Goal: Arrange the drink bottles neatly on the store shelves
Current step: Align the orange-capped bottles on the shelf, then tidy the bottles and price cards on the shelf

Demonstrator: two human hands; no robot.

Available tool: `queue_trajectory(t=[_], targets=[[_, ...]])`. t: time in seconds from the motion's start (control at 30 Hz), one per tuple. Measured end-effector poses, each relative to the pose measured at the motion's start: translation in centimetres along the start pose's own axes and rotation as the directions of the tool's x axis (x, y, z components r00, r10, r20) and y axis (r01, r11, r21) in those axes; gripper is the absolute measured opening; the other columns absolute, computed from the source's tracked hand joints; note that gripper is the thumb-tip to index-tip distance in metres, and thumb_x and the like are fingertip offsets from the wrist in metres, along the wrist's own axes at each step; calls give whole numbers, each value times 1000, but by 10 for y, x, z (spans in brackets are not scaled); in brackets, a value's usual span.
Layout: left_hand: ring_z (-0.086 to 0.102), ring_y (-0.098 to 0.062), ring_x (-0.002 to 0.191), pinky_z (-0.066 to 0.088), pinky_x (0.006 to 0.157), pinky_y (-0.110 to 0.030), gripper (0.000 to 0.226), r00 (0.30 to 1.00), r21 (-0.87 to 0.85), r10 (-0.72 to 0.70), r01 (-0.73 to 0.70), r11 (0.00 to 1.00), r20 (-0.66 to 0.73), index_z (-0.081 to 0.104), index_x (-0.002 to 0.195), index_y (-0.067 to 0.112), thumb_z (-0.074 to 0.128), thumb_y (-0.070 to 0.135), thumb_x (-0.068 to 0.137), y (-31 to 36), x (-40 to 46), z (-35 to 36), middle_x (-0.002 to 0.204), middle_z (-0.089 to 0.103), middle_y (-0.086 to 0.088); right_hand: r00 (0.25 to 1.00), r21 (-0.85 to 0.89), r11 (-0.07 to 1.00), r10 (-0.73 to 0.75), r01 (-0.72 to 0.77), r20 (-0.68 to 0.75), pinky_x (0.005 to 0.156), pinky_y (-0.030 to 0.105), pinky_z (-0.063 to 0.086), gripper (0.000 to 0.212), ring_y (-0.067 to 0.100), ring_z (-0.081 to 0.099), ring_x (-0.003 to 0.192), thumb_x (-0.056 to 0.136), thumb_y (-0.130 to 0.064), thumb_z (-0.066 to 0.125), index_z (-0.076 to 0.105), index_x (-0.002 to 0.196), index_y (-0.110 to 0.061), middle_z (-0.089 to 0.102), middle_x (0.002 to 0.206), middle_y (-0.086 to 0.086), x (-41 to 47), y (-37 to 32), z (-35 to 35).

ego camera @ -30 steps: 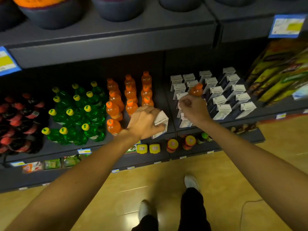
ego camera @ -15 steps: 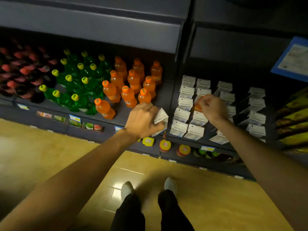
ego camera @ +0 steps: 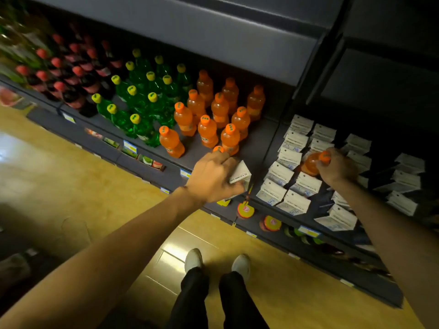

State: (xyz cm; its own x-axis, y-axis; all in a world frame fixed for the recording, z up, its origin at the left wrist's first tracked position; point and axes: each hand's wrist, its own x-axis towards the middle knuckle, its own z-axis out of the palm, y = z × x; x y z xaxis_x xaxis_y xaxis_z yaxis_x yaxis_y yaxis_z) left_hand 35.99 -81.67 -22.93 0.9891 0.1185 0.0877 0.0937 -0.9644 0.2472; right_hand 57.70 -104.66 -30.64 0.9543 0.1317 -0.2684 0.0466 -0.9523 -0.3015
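Since a second ago, both hands kept their holds: left hand [ego camera: 211,179] grips a white paper carton [ego camera: 240,174] at the shelf [ego camera: 251,148] edge; right hand [ego camera: 337,168] fingers clasp a small orange plastic bottle [ego camera: 312,162] among cartons. Light, slick; hold below the cap.

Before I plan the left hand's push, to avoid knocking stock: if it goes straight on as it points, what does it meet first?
Probably the nearest orange bottle, just beyond the left hand, which holds a carton. Depth is uncertain.

Dark shelf [ego camera: 259,148], orange bottles [ego camera: 209,131], green bottles [ego camera: 142,100], white cartons [ego camera: 294,141]
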Motion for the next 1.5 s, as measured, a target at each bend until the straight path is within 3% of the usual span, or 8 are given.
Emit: queue_trajectory(t=[0.23,0.47,0.63,0.77,0.97,1.1,1.27,1.5], targets=[[57,-32,69,44,63,-31,61,999,18,-17,16,1000,35,68,103,4,55,53,69,-10,-16,-6,81,63,-12,998,-9,1000,-21,21,-62,76,50,50,35,46,59,97,97,-27,51,50,118,1,59,107,29,-3,-2,-5],[56,-31,66,42,60,-28,60,999,56,21,-22,998,25,69,100,4,52,52,69,-7,-26,-10,77,61,-10,972,-49,991,-131,124,-197,77,53,51,51,46,57,102,98,-42,42,42,127,-1,54,116,30,-35,-12,-49],[57,-29,67,44,61,-28,61,997,52,72,-74,996,41,69,100,5,51,54,69,-11,-31,-17,78,62,-9,944,-37,982,-186,183,-271,65,37,43,53,40,60,94,96,-47,42,44,124,-2,58,108,26,-66,-35,-81],[57,-30,64,43,58,-28,59,993,36,106,-108,994,43,69,97,5,50,53,68,-29,-37,-27,74,61,-8,933,20,977,-196,212,-302,60,35,43,54,35,61,82,95,-53,40,46,118,-4,60,98,22,-91,-73,-96],[57,-30,64,45,57,-29,57,985,5,163,-163,987,62,69,95,5,51,51,68,-78,-55,-45,73,61,-9,925,160,945,-228,286,-305,74,39,48,37,30,58,100,96,-42,49,52,120,-14,61,111,12,-129,-161,-97],[59,-31,67,46,59,-31,54,983,2,170,-171,985,70,69,90,7,52,51,66,-125,-75,-59,73,61,-9,928,219,914,-291,341,-232,74,32,41,33,28,60,99,98,-42,45,62,111,-17,64,107,11,-144,-219,-79],[57,-30,65,42,59,-31,47,989,9,141,-142,990,45,67,79,7,51,50,67,-181,-98,-76,69,59,-9,963,333,904,-237,268,-130,69,27,38,24,21,57,86,86,-39,63,62,92,-16,60,92,3,-157,-283,-36],[57,-31,67,45,60,-31,51,995,-16,78,-77,997,67,69,86,5,49,50,69,-240,-113,-81,72,60,-10,995,236,967,-100,93,18,75,31,45,38,32,62,98,74,-28,75,63,104,-7,64,102,12,-149,-335,18]])
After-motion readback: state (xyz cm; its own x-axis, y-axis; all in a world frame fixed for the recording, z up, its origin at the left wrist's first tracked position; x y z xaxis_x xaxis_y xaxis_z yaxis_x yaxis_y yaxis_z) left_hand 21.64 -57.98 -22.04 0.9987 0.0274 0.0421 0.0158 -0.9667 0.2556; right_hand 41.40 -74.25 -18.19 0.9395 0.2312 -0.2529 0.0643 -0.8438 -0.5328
